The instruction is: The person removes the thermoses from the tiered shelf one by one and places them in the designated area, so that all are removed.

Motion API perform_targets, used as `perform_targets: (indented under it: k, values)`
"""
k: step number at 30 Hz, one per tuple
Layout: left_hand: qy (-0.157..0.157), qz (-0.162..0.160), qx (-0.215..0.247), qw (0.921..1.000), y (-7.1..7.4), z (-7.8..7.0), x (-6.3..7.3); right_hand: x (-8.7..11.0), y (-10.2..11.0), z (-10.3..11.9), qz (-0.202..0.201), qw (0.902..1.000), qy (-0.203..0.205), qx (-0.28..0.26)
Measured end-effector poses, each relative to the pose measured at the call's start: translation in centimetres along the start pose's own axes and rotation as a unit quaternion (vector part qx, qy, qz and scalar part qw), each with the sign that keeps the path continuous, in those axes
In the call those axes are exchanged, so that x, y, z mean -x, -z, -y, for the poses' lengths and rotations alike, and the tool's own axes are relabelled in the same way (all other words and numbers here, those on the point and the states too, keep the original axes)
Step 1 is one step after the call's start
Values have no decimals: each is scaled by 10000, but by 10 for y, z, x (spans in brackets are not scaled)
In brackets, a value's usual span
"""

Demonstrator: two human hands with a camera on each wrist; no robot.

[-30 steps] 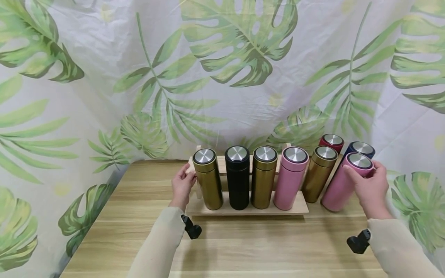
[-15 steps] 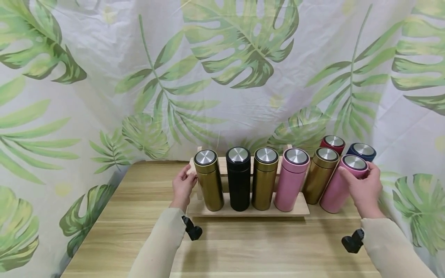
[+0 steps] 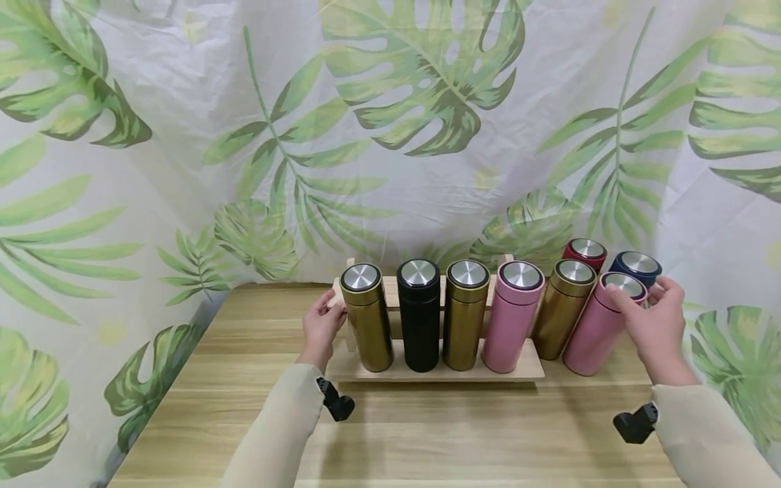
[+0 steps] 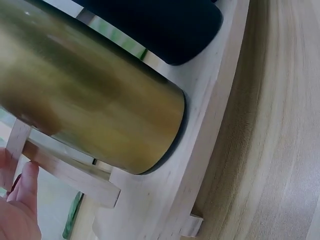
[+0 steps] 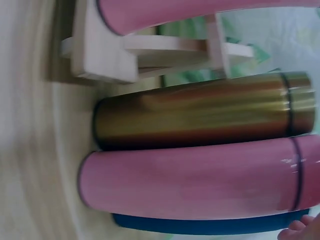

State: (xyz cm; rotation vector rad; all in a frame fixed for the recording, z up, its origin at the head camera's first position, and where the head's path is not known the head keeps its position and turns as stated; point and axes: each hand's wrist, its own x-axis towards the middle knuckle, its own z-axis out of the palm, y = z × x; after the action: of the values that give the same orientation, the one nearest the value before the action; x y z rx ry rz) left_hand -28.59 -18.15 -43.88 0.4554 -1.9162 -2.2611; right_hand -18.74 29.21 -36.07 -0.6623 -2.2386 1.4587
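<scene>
My left hand pinches the left end of a pale two-level wooden rack; in the left wrist view its fingers are at the upright. A row of gold, black and pink thermos bottles stands upright on the lower board, the left gold thermos closest to that hand. My right hand is at the top of another pink thermos standing on the table right of the rack. Its thumb lies over the steel lid, while the other fingers are spread away from the bottle, near the blue thermos.
A gold thermos stands between the rack and the right pink thermos, with a red thermos behind it. The wood-grain table extends in front. A leaf-print cloth hangs behind.
The right hand shifts left with the top of the pink thermos, then back right as its fingers loosen from the lid. The left hand stays on the rack.
</scene>
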Motion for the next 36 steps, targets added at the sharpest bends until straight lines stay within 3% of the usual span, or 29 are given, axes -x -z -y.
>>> perform_targets:
  k: [7, 13, 17, 21, 26, 31, 36]
  values:
    - [39, -39, -370, 9993, 3, -11, 1, 4, 13, 18, -231, 9994, 60, -245]
    - [-502, -235, -409, 9976, 9, -44, 8, 15, 8, 15, -449, 9948, -22, -918]
    - [-1016, -158, -122, 9946, 7, -71, 15, 25, 1, 6, -731, 9771, 24, -1998]
    - [-1619, 308, -85, 9863, 3, -94, 28, 35, -10, -10, -1103, 9532, 514, -2767]
    - [-2157, 1099, -378, 9695, -3, -112, 44, 49, -25, -32, -1254, 9492, 695, -2800]
    - [-2132, 1709, -856, 9581, -4, -119, 55, 60, -44, -52, -998, 9438, 587, -3094]
    - [-2044, 2124, -1191, 9481, -5, -116, 61, 74, -60, -68, -598, 9535, 173, -2948]
